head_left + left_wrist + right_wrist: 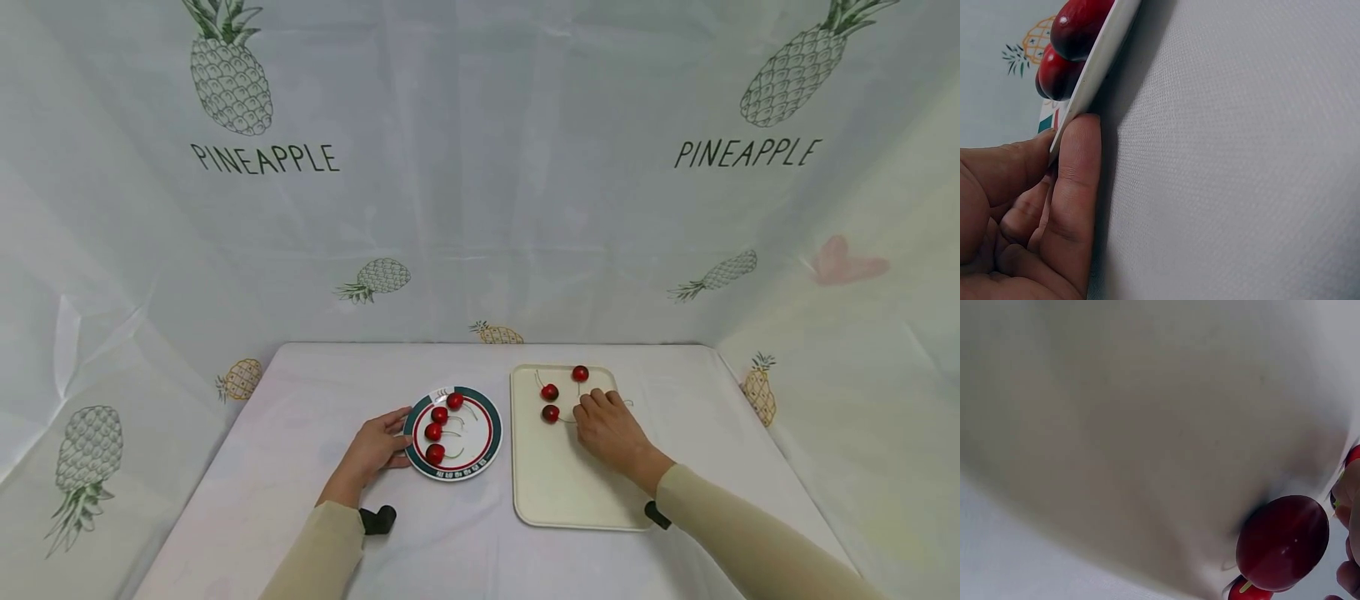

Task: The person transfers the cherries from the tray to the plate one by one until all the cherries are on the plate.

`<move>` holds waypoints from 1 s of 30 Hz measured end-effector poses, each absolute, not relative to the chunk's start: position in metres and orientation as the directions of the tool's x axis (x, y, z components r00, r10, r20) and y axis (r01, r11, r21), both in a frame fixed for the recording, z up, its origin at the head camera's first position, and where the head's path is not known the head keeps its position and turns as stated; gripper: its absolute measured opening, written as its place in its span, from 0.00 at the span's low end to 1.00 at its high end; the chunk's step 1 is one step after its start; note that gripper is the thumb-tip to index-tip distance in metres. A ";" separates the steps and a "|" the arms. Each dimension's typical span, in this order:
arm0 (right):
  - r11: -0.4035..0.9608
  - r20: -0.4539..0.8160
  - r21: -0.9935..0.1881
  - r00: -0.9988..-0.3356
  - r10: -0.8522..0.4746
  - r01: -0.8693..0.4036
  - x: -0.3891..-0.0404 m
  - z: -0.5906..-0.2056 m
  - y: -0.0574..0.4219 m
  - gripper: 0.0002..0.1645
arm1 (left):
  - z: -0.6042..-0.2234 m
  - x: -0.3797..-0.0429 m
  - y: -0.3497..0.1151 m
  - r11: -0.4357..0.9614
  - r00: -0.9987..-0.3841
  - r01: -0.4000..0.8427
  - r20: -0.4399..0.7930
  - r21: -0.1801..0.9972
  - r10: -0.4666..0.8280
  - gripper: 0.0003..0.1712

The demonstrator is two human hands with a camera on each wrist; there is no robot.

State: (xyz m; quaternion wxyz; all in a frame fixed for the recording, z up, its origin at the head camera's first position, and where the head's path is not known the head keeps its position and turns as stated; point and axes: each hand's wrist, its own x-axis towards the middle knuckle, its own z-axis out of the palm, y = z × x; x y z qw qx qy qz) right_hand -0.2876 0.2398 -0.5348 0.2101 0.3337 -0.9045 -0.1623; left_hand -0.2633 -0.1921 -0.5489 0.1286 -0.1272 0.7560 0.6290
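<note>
My left hand (381, 443) grips the near-left rim of a round plate (491, 450) with a green band and red ring. The thumb lies on top and a finger is under the rim, which tilts in the left wrist view. Several red cherries (434, 432) with stems sit on the plate. Over the cream tray (555, 492), my right hand (609, 427) has its fingers curled around a cherry (1353, 454), mostly hidden by them. A thin stem (628, 402) sticks out past its knuckles. To the left and behind lie other cherries (551, 413), one large and dark (1282, 542) in the right wrist view.
The tray has a low raised rim and stands right of the plate, with a narrow strip of white tablecloth (506, 500) between them. Behind the table hangs a white curtain (495, 208) with pineapple prints. Black wrist mounts (377, 520) sit at both sleeves.
</note>
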 end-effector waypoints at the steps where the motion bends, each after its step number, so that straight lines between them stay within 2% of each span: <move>1: 0.725 0.271 0.433 -0.690 -0.671 -0.536 -0.288 -0.535 0.240 0.12 | -0.549 -0.263 -0.192 0.180 -0.935 -0.354 -0.355 0.918 -0.030 0.36; 20: 0.710 0.216 0.440 -0.703 -0.678 -0.550 -0.287 -0.537 0.238 0.14 | -0.544 -0.258 -0.190 0.174 -0.942 -0.331 -0.334 0.927 -0.014 0.35; 30: 0.690 0.279 0.429 -0.641 -0.715 -0.583 -0.287 -0.535 0.237 0.13 | -0.544 -0.261 -0.191 0.172 -0.937 -0.347 -0.348 0.922 -0.026 0.35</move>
